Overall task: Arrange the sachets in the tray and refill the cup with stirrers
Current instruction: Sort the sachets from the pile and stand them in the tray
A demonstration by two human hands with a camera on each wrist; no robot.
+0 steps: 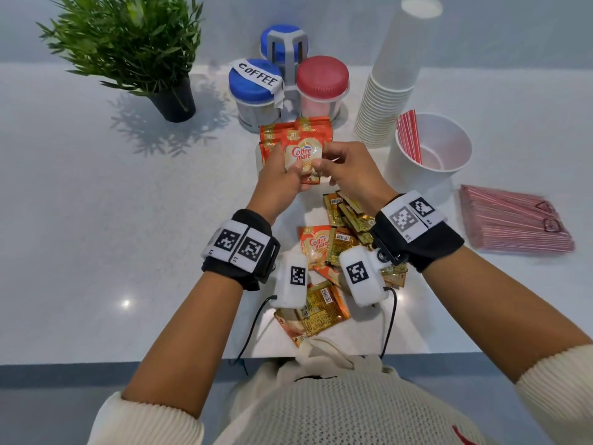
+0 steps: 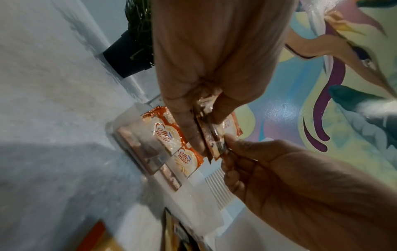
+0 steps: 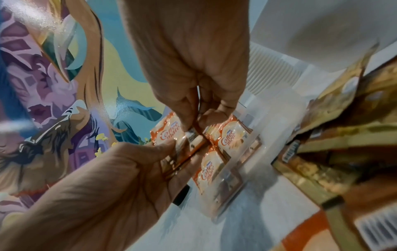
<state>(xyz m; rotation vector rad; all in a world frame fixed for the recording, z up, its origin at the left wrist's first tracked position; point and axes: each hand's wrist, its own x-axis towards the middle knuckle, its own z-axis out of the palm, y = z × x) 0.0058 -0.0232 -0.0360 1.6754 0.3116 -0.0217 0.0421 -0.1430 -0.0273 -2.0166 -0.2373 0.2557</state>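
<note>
Two hands meet above a clear tray (image 1: 258, 155) of creamer sachets (image 1: 290, 131): the left hand (image 1: 278, 178) and right hand (image 1: 348, 170) both pinch a small stack of Coffee-mate sachets (image 1: 303, 157). More loose sachets (image 1: 340, 232) lie nearer the person on the white counter (image 1: 96, 203); a paper cup (image 1: 431, 155) holding a few red stirrers (image 1: 409, 134) stands to the right.

Counter (image 1: 96, 220): smooth pale surface, faintly speckled, slight sheen.
Sachets (image 1: 301, 154): glossy foil-like wrappers, crinkled, orange and gold.
Tray (image 2: 137, 135): clear, shiny plastic.
Cup (image 1: 430, 155) and cup stack (image 1: 391, 81): matt white paper.
Stirrer pack (image 1: 513, 223): thin shiny plastic wrap.
Jars (image 1: 288, 88): translucent plastic, ribbed lids.
Wrist bands (image 1: 239, 248): black cloth.
Sweater (image 1: 321, 409): cream ribbed knit.
</note>
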